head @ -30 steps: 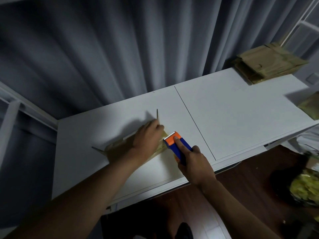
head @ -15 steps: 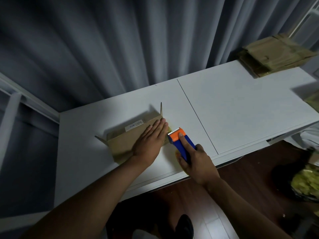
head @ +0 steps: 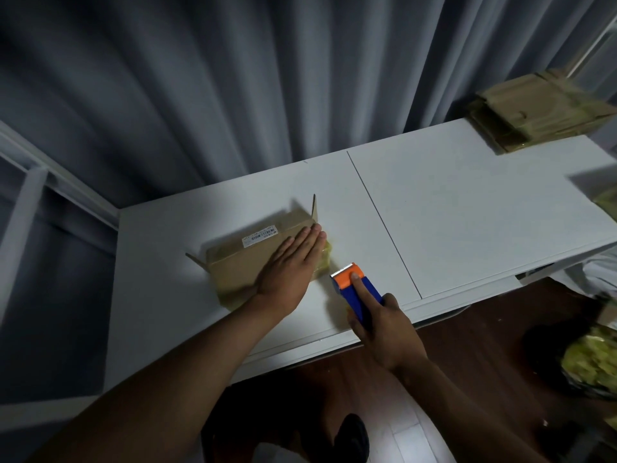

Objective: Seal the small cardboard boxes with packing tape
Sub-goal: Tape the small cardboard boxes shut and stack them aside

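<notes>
1. Nearest, at 6 o'clock of the view: dark wood floor and one dark shoe [head: 350, 439], both forearms reaching up from the bottom edge twd the table

2. Right hand [head: 384, 325] at abt 5 o'clock of the box, fingers curled round the blue-and-orange handheld tape dispenser [head: 355, 287], index finger laid along its top. Serrated cutter end points to 11 o'clock, twd the box's near right corner, close but apart from it; can't tell if a tape strand runs between them

3. Left hand [head: 290, 265] lies flat on the small brown cardboard box [head: 247, 262], fingers straight and together, tips at the box's right (3 o'clock) end. It presses, grips nothing

4. Box sits on the white table [head: 467, 212], left of the seam line. Top looks closed w/ a white barcode label [head: 259, 236] at its far side; yellowish clear tape [head: 322, 259] shows over the right end. Side flaps stick out at 9 and 1 o'clock

5. Step in hand, as I judge it: smoothing a laid strip down w/ the left palm, dispenser drawn off to the near right. Next move prob calls for rubbing the tape tail down over the end, then turning the box so the other side w/ loose flaps can be closed and taped

6. Farthest: stack of flat brown cardboard pieces [head: 541, 115] at 2 o'clock on the table's far corner, grey pleated curtain [head: 233, 78] behind
</notes>
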